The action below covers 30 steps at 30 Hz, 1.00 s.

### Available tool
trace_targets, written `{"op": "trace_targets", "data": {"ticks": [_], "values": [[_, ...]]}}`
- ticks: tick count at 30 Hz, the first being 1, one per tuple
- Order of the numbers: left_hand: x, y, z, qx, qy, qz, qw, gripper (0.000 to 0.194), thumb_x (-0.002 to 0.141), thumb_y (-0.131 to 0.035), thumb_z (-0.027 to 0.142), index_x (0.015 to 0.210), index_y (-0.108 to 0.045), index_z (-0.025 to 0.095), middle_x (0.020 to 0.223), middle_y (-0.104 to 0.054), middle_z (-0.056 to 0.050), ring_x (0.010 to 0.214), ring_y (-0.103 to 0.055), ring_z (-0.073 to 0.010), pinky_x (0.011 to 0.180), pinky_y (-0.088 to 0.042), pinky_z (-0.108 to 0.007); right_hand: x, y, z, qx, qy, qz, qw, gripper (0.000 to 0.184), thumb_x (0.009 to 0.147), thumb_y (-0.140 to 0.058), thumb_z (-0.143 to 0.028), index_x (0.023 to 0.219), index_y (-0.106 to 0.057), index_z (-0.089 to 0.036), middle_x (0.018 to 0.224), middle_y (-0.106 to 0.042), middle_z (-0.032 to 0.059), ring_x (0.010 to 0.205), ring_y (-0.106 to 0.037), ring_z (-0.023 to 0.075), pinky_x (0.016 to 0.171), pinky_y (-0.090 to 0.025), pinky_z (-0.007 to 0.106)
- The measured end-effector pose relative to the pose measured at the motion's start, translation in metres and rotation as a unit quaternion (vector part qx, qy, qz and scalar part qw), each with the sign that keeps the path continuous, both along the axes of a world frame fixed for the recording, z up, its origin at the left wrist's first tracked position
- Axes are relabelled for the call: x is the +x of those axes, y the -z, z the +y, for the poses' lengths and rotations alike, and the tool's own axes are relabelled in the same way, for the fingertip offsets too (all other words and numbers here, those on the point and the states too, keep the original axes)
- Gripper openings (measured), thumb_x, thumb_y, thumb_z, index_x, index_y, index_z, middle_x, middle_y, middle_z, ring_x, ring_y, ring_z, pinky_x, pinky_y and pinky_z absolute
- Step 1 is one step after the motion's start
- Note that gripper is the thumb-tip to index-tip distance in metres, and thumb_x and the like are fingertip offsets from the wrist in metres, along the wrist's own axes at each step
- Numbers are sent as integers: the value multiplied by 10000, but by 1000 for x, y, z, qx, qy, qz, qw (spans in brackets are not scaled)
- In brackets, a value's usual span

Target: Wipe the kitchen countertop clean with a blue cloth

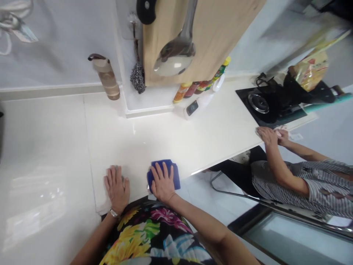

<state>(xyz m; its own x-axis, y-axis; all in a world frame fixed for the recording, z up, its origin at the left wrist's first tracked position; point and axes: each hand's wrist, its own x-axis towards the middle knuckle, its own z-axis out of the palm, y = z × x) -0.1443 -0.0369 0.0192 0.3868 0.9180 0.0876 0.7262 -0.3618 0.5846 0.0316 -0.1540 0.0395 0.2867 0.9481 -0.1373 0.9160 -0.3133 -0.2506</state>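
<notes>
My right hand (162, 182) lies flat, fingers spread, pressing a folded blue cloth (174, 173) onto the white countertop (154, 136) near its front edge. My left hand (117, 187) rests palm down on the bare counter just left of the cloth, fingers stretched out, holding nothing. A watch sits on my left wrist (113, 213).
A brown bottle (106, 76), a steel scourer (137, 77), sauce bottles (193, 89) and a white spray bottle (197, 105) stand at the back. A wooden board (209, 36) and ladle (176, 55) hang overhead. Another person's hands (271, 135) work beside the black gas hob (268, 105) at right.
</notes>
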Motion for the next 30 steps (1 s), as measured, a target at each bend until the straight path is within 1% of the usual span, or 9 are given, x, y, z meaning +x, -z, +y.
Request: {"op": "trace_targets", "data": {"ticks": [5, 10, 15, 17, 19, 21, 23, 26, 30], "values": [[-15, -4, -2, -60, -30, -157, 985, 545, 1019, -339, 395, 1504, -391, 150, 1597, -356, -139, 1513, -248, -223, 1265, -154, -471, -25, 4, 10, -3, -41, -17, 999, 683, 941, -437, -380, 1567, -256, -177, 1654, -189, 108, 1516, 4, 419, 1169, 37, 734], [-51, -18, 8, -147, -147, -313, 927, 465, 1009, -417, 436, 1382, -547, 190, 1459, -544, -106, 1382, -469, -198, 1225, -303, -408, -62, 1, 44, 4, -162, 8, 987, 675, 948, -436, -397, 1565, -264, -185, 1651, -195, 118, 1512, 1, 432, 1156, 35, 754], [-89, -36, 19, -127, -263, -419, 860, 406, 953, -551, 427, 1247, -629, 159, 1365, -618, -119, 1295, -561, -218, 1194, -365, -424, -112, -3, 88, 24, -247, 51, 967, 666, 945, -445, -380, 1556, -285, -172, 1650, -197, 118, 1512, -6, 432, 1159, 54, 748], [-99, -44, 21, -110, -269, -441, 849, 387, 949, -557, 410, 1234, -623, 156, 1343, -634, -120, 1277, -577, -213, 1189, -373, -427, -127, -4, 104, 40, -282, 98, 954, 677, 914, -495, -373, 1540, -323, -184, 1635, -255, 101, 1517, -59, 403, 1180, 44, 722], [-104, -50, 20, -103, -254, -449, 850, 373, 955, -542, 394, 1238, -610, 159, 1316, -650, -121, 1250, -597, -209, 1173, -392, -433, -130, -3, 116, 82, -286, 177, 938, 638, 880, -540, -364, 1487, -417, -211, 1586, -373, 67, 1498, -211, 333, 1233, -51, 636], [-101, -55, 16, -99, -217, -424, 874, 356, 969, -508, 379, 1234, -614, 167, 1288, -665, -115, 1219, -614, -209, 1149, -419, -434, -116, -2, 120, 137, -237, 243, 931, 537, 901, -497, -342, 1422, -491, -215, 1518, -474, 53, 1421, -381, 244, 1239, -229, 500], [-92, -55, 11, -89, -147, -356, 919, 350, 989, -451, 358, 1238, -625, 184, 1280, -667, -105, 1208, -616, -209, 1130, -436, -435, -85, 0, 116, 178, -166, 256, 935, 484, 956, -365, -308, 1400, -496, -167, 1472, -516, 97, 1355, -464, 202, 1179, -362, 419], [-67, -44, 1, -44, -18, -178, 983, 407, 983, -435, 323, 1338, -583, 190, 1401, -592, -120, 1355, -500, -263, 1197, -333, -518, -14, 7, 91, 211, -84, 216, 950, 500, 974, -268, -302, 1375, -493, -105, 1424, -531, 185, 1359, -455, 251, 1165, -370, 499], [-35, -19, -8, 44, 17, 31, 998, 599, 918, -542, 318, 1469, -458, 99, 1616, -282, -198, 1524, -107, -410, 1221, -157, -647, 89, 23, 30, 203, 4, 77, 976, 482, 942, -309, -324, 1317, -544, -134, 1378, -555, 189, 1333, -481, 271, 1127, -419, 513]]}}
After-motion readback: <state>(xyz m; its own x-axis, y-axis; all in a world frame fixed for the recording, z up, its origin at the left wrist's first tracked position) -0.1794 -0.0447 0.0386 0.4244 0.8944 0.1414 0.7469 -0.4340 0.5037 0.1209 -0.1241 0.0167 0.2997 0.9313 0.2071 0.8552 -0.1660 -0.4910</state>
